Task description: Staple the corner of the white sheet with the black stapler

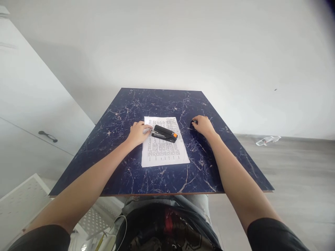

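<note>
A printed white paper sheet (164,150) lies in the middle of a dark blue marbled table (131,174). A black stapler (164,133) with an orange tip rests across the sheet's upper part. My left hand (138,132) lies on the sheet's left edge, its fingertips pinched at the stapler's metal front end. My right hand (202,125) rests on the table to the right of the sheet, fingers curled over a small dark thing (193,123) that I cannot make out.
A white wall stands behind the table. A white cabinet with a dark handle (47,136) is at the left. A clear plastic item (267,140) lies on the grey floor at the right. A white perforated panel (23,202) sits low left.
</note>
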Demonstrator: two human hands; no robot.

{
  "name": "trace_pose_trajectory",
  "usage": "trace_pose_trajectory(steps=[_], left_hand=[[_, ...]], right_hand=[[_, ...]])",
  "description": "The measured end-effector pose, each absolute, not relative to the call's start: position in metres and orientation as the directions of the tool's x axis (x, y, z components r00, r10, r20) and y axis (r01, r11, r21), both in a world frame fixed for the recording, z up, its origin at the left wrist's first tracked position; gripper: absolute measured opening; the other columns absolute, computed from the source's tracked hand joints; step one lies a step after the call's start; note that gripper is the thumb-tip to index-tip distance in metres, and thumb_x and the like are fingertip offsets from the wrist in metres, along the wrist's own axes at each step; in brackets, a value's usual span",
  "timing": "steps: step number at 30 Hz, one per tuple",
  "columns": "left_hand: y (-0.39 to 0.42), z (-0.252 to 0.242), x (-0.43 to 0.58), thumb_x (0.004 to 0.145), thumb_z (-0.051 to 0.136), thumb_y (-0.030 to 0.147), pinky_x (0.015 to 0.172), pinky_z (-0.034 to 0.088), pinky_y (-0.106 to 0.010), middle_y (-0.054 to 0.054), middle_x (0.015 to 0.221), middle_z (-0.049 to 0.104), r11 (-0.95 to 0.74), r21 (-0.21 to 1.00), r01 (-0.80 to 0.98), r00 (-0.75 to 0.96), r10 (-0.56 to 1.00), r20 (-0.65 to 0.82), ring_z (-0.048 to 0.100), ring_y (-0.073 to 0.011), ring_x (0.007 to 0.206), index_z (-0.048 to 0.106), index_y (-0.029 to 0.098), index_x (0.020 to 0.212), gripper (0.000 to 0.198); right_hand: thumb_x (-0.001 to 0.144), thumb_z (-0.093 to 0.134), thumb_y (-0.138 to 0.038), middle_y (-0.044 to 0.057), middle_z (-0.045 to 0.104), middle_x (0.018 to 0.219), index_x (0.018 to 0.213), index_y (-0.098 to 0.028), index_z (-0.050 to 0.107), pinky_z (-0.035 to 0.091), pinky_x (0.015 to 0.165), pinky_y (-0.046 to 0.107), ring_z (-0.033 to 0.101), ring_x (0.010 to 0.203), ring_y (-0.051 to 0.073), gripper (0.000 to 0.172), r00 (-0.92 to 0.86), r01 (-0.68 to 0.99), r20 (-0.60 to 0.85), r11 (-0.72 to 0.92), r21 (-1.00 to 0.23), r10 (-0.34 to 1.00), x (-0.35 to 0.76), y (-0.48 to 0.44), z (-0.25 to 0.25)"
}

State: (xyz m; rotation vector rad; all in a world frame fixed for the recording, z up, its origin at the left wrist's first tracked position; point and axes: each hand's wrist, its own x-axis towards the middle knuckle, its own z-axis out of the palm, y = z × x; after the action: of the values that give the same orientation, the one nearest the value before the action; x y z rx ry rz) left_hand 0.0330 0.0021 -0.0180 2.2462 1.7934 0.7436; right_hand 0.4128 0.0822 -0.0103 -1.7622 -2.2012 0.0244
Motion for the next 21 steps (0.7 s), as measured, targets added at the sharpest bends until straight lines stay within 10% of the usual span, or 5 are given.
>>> trace_pose_trajectory(steps=[8, 21], left_hand=[[0.001, -0.017, 0.041, 0.092, 0.064, 0.028, 0.099, 0.047, -0.059, -0.013, 0.104, 0.062, -0.292, 0.387, 0.875, 0.201, 0.945, 0.257, 0.054, -0.0382, 0.112, 0.081, 0.031, 0.117, 0.03], [-0.001, -0.017, 0.032, 0.089, 0.079, 0.035, 0.123, 0.032, -0.072, -0.014, 0.16, 0.045, -0.364, 0.455, 0.813, 0.242, 0.921, 0.306, 0.034, -0.046, 0.153, 0.082, 0.024, 0.107, 0.021]], right_hand=[[0.08, 0.058, -0.005, 0.011, 0.079, 0.101, 0.099, -0.015, 0.082, 0.052, 0.091, 0.03, 0.072, 0.095, 0.025, 0.032, -0.248, 0.906, 0.285, 0.326, -0.271, 0.926, 0.386, 0.069, -0.003], [0.079, 0.059, -0.01, 0.007, 0.074, 0.091, 0.093, -0.019, 0.078, 0.057, 0.081, 0.037, 0.067, 0.077, 0.021, 0.025, -0.248, 0.687, 0.538, 0.537, -0.489, 0.806, 0.344, 0.036, 0.011]])
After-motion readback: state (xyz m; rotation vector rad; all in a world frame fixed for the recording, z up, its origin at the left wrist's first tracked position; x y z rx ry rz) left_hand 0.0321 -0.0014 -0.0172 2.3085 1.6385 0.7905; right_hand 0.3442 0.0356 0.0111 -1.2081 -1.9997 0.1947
